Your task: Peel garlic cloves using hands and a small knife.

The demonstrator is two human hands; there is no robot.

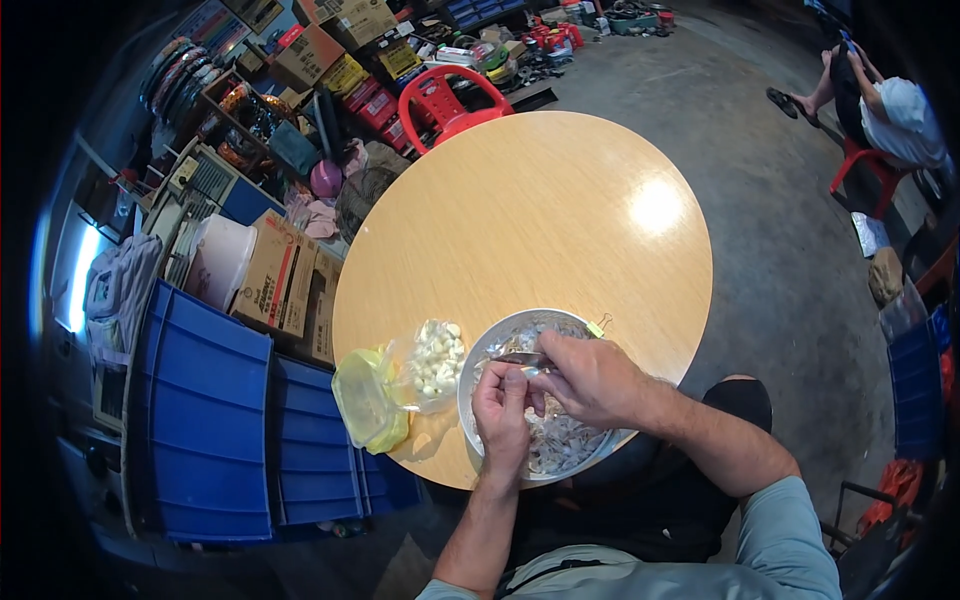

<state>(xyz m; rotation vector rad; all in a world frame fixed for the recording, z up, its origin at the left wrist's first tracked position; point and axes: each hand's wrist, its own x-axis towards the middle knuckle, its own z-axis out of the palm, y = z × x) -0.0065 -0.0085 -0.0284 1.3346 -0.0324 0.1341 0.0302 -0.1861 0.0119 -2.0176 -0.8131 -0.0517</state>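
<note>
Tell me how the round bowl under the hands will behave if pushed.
The bowl would probably slide rather than tip, being wide on a smooth-looking tabletop. Its loose-looking, pale contents might shift as it moves. It may feel fairly heavy, since they spread across much of its inside.

Garage-like storeroom: stacked cartons (308, 56), hung coils (170, 82), grey concrete floor (755, 225)

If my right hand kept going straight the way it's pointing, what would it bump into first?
Probably your left hand: its fingers sit just left of your right hand, over the bowl. Exact depth is hard to judge.
</note>
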